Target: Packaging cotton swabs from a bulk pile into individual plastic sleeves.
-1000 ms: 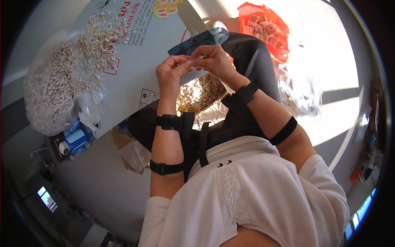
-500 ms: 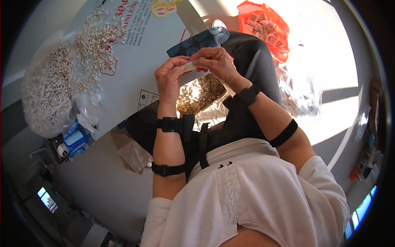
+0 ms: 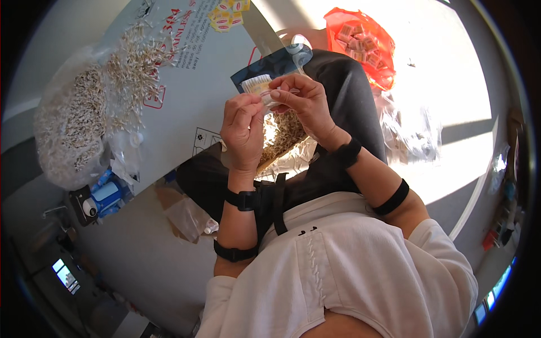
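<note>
Both my hands are raised over my lap, holding a small clear pack of cotton swabs [image 3: 257,84] with a yellow label. My left hand [image 3: 243,128] pinches its lower edge between thumb and fingertips. At its right end, the thumb and fingers of my right hand [image 3: 309,106] close on the clear wrapping. White swab tips line up along the pack's far edge. Beneath my hands, between my legs, a container of loose swabs [image 3: 282,135] is partly hidden. Just beyond the pack lies a dark see-through sheet [image 3: 245,74].
On the grey board [image 3: 186,101] to the left lie a heap of loose cotton swabs [image 3: 128,67] and a bulging clear bag of swabs [image 3: 70,135]. Yellow labels [image 3: 228,16] rest at its far edge. A red bag of small packs [image 3: 366,50] stands far right, near crumpled clear plastic [image 3: 414,127].
My left hand has come down and slightly right, and my right hand has lowered a little. The pack has turned, so its yellow label and white swab tips now show.
</note>
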Tool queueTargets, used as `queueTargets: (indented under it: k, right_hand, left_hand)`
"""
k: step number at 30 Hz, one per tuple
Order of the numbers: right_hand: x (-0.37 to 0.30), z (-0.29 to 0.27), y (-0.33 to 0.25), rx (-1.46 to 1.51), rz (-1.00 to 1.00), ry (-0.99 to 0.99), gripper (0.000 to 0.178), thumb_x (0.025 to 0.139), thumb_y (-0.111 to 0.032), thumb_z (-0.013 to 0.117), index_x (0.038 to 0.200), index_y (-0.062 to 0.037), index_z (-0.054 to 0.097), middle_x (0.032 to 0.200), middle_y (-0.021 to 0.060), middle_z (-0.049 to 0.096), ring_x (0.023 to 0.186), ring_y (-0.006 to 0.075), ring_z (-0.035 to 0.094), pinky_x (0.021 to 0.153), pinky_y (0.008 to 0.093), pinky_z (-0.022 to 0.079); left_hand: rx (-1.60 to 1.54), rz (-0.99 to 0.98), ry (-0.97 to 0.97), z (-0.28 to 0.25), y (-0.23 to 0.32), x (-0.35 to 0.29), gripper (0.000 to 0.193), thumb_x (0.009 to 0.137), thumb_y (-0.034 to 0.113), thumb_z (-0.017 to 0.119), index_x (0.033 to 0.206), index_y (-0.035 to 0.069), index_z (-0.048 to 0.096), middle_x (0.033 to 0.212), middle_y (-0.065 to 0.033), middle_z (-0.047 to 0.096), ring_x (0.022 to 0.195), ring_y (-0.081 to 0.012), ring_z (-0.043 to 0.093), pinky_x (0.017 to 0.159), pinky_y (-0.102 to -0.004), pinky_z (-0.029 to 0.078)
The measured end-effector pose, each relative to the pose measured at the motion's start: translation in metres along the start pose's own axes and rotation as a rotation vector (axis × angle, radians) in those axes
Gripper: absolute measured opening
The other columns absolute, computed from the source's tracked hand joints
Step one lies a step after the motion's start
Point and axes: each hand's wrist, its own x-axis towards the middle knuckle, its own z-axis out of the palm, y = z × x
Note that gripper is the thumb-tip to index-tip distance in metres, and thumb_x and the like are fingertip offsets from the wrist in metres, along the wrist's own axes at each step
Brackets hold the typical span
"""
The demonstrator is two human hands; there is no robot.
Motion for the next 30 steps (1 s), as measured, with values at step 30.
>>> queueTargets:
  k: [30]
  right_hand:
    - [-0.089,0.043,-0.056,0.113,-0.035,-0.529,0.026,0.075,0.013,0.064,0.098,0.0001,0.066,0.092,-0.0005,0.064,0.088,0.0058,0.057,0.077,0.0222,0.048]
  left_hand:
    - [-0.035,0.18,0.048,-0.055,0.125,-0.019,0.032,0.063,0.012,0.084,0.089,0.006,0.066,0.091,-0.0039,0.067,0.098,-0.0267,0.058,0.086,-0.0361,0.047]
